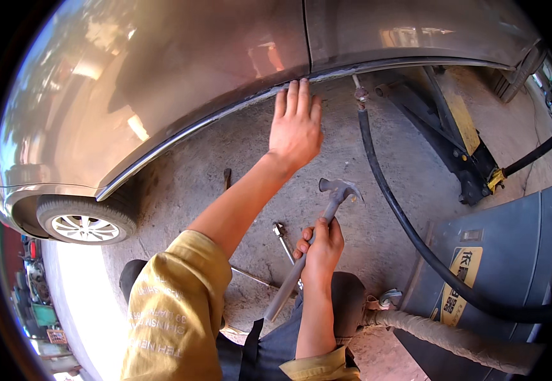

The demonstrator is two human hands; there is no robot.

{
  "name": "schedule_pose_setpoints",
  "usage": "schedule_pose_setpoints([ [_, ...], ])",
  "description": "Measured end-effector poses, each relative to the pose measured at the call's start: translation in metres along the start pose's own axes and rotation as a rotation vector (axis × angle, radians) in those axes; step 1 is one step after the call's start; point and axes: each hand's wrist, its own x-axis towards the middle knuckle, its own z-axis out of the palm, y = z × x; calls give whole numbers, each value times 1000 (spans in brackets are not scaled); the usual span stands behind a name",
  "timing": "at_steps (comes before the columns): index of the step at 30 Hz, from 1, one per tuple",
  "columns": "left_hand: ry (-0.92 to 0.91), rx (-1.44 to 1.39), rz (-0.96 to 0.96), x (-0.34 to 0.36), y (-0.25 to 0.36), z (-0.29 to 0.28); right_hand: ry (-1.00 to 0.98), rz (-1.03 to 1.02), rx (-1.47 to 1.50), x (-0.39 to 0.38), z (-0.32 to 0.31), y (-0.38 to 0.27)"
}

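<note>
My left hand (pixel 296 128) reaches up to the bronze car (pixel 206 57). Its fingers are stretched out flat against the sill (pixel 260 95) just below the seam between two body panels. The thumb is hidden. My right hand (pixel 321 251) is wrapped around the handle of a claw hammer (pixel 339 188), held in front of my knees. The hammer's head points up and away from me, and it touches nothing. The tail of the handle sticks out to the lower left.
A black hose (pixel 390 184) ends in a fitting at the sill, right of my left hand. Beyond it a black and yellow jack (pixel 457 143) stands under the car. A grey cabinet (pixel 492 235) is at my right. A ratchet-like tool (pixel 282 238) lies on the concrete floor (pixel 193 174).
</note>
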Motion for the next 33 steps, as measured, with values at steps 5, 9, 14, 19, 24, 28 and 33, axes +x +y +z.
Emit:
schedule_pose_setpoints([
  [5, -84, 58, -37, -36, -40, -31, -23, 20, -7, 32, -43, -20],
  [9, -63, 88, -128, -71, -84, -59, -54, 1, -335, 62, -88, -43],
  [14, -114, 145, -237, -81, -96, -71, -24, 2, -1032, 97, -140, -35],
  [19, -124, 167, -277, -48, -58, -53, -42, -56, -1773, 96, -191, 21],
  [24, -129, 111, -158, -20, -52, -55, -28, -88, -1912, 94, -223, 51],
  [28, -141, 147, -116, -16, -61, -49, 36, -318, -1757, 90, -176, 4],
  [33, -99, 136, -95, -11, -65, -47, 98, -827, -1031, 52, -22, -133],
])
